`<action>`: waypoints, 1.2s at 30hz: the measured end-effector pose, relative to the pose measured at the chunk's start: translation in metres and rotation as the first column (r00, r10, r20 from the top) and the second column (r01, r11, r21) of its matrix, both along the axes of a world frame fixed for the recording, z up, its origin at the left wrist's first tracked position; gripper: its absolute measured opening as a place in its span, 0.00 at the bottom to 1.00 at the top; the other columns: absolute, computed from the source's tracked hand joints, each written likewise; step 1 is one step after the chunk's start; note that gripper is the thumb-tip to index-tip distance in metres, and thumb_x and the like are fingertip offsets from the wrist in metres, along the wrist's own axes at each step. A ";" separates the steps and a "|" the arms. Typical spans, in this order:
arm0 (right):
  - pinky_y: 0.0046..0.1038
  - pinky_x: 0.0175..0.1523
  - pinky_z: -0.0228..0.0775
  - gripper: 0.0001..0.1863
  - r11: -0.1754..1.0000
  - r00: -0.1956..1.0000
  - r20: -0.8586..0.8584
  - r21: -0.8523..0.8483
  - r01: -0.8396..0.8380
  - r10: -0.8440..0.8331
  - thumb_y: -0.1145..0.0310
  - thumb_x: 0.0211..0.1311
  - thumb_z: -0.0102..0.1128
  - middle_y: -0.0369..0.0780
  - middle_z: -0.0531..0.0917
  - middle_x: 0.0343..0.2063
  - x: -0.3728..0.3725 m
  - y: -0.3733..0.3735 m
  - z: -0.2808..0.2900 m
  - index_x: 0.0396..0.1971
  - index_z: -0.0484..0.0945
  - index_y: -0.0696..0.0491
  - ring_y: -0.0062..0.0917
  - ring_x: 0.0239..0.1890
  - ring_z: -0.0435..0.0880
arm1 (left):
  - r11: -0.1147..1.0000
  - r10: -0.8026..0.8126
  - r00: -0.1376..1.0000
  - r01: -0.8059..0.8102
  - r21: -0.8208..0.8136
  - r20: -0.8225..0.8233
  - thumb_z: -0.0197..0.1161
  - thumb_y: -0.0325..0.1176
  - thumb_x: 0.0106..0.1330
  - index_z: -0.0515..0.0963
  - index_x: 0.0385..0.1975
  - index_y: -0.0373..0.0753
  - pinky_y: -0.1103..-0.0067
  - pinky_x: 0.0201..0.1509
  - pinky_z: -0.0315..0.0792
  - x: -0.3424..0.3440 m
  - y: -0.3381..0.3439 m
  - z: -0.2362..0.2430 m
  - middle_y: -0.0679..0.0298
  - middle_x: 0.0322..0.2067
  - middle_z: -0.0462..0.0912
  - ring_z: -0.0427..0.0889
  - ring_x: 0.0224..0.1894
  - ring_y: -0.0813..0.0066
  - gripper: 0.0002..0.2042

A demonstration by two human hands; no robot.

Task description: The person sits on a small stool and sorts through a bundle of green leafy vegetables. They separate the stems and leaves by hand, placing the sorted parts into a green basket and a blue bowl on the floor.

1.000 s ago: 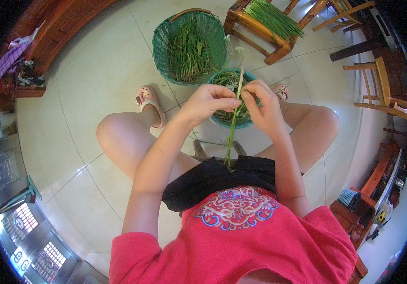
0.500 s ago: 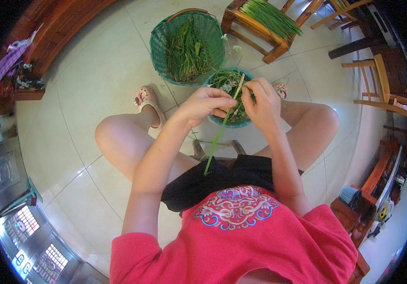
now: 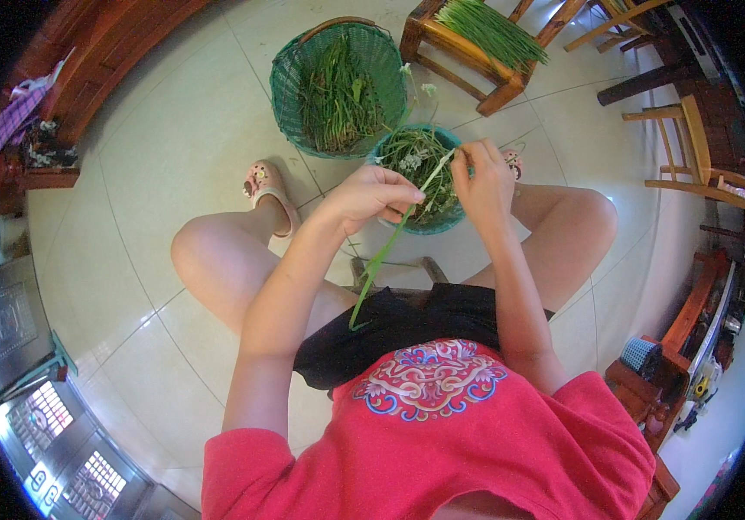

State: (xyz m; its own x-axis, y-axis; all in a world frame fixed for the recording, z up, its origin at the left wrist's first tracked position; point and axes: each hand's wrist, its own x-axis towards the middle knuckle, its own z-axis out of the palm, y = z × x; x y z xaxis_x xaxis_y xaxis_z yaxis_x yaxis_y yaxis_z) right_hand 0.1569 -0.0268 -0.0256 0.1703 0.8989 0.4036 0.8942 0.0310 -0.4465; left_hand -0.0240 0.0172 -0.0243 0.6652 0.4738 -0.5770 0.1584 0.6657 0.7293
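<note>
Between my two hands a long green chive [image 3: 380, 258] is stretched at a slant. Its pale white end points up to the right, and its green leaves hang down toward my lap. My left hand [image 3: 372, 198] pinches it around the middle between thumb and fingers. At the white end, the fingertips of my right hand [image 3: 484, 178] are closed on it. Right beneath both hands stands a small teal bin [image 3: 444, 226], holding tangled green scraps and white flower heads.
Beyond the bin sits a larger green woven basket [image 3: 285, 108] with unsorted chives [image 3: 342, 100]. A wooden stool [image 3: 468, 62] at the far right carries a neat bundle of chives [image 3: 494, 35]. Wooden chairs [image 3: 695, 143] line the right side. My knees flank the bin.
The chive's white end has swung to the right with my right hand and now looks whiter. Its leafy end has shifted left over my lap.
</note>
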 end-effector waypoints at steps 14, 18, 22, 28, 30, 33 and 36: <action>0.12 0.25 0.58 0.10 0.839 0.330 -0.914 -0.364 -0.405 -0.238 0.65 0.53 0.54 0.32 0.73 0.18 -0.009 -0.009 0.012 0.29 0.74 0.57 0.12 0.20 0.67 | 0.925 0.089 0.995 -0.100 0.367 0.046 0.60 0.32 0.51 0.75 0.25 0.34 0.88 0.26 0.65 0.012 -0.007 -0.010 0.70 0.21 0.75 0.70 0.23 0.88 0.07; 0.12 0.24 0.55 0.08 0.881 0.303 -0.936 -0.288 -0.375 -0.177 0.67 0.51 0.55 0.31 0.72 0.16 -0.011 -0.009 0.010 0.25 0.74 0.57 0.10 0.19 0.66 | 0.893 0.096 0.990 -0.130 0.431 0.099 0.60 0.31 0.51 0.76 0.26 0.33 0.89 0.27 0.65 0.014 -0.007 -0.003 0.69 0.22 0.76 0.71 0.24 0.88 0.07; 0.13 0.24 0.54 0.07 0.910 0.377 -0.922 -0.230 -0.346 -0.089 0.69 0.51 0.55 0.30 0.71 0.14 -0.013 -0.010 0.015 0.21 0.74 0.57 0.12 0.18 0.64 | 0.895 0.108 0.982 -0.164 0.414 0.156 0.60 0.29 0.52 0.75 0.27 0.33 0.89 0.29 0.66 0.014 -0.008 0.000 0.68 0.23 0.77 0.72 0.25 0.88 0.07; 0.15 0.29 0.56 0.06 0.896 0.580 -0.791 -0.097 -0.433 0.194 0.73 0.55 0.48 0.31 0.66 0.21 -0.010 -0.011 0.023 0.22 0.69 0.58 0.13 0.24 0.64 | 0.957 0.046 0.982 -0.095 0.273 0.181 0.59 0.30 0.53 0.75 0.28 0.34 0.86 0.35 0.67 0.010 -0.008 0.006 0.67 0.26 0.77 0.73 0.29 0.84 0.07; 0.16 0.30 0.56 0.05 0.895 0.544 -0.819 -0.091 -0.437 0.182 0.74 0.55 0.46 0.32 0.65 0.21 -0.010 -0.011 0.020 0.23 0.68 0.58 0.14 0.25 0.63 | 0.969 0.033 0.975 -0.086 0.232 0.221 0.58 0.31 0.53 0.75 0.29 0.34 0.86 0.36 0.67 0.010 -0.006 0.005 0.66 0.26 0.77 0.74 0.29 0.82 0.07; 0.17 0.31 0.57 0.04 0.896 0.458 -0.880 -0.099 -0.434 0.124 0.74 0.56 0.45 0.34 0.65 0.22 -0.011 -0.012 0.020 0.24 0.67 0.59 0.16 0.25 0.63 | 0.988 0.033 0.958 -0.075 0.138 0.283 0.57 0.32 0.54 0.74 0.30 0.34 0.85 0.36 0.68 0.009 -0.006 0.008 0.66 0.27 0.77 0.75 0.30 0.80 0.08; 0.20 0.30 0.59 0.05 0.928 0.609 -0.778 -0.096 -0.360 0.156 0.73 0.56 0.45 0.37 0.67 0.22 -0.011 -0.011 0.014 0.25 0.67 0.58 0.21 0.24 0.66 | 0.996 0.065 0.949 -0.080 0.037 0.310 0.56 0.32 0.55 0.73 0.32 0.34 0.84 0.36 0.68 0.009 -0.005 0.005 0.65 0.28 0.76 0.75 0.30 0.78 0.09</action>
State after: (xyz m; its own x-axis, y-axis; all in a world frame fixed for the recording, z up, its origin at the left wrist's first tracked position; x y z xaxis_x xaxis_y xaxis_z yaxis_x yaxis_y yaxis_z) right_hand 0.1459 -0.0380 -0.0114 0.0649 0.9974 0.0321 0.2182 0.0172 -0.9758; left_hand -0.0150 0.0121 -0.0190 0.7695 0.5499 -0.3248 -0.1263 0.6296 0.7666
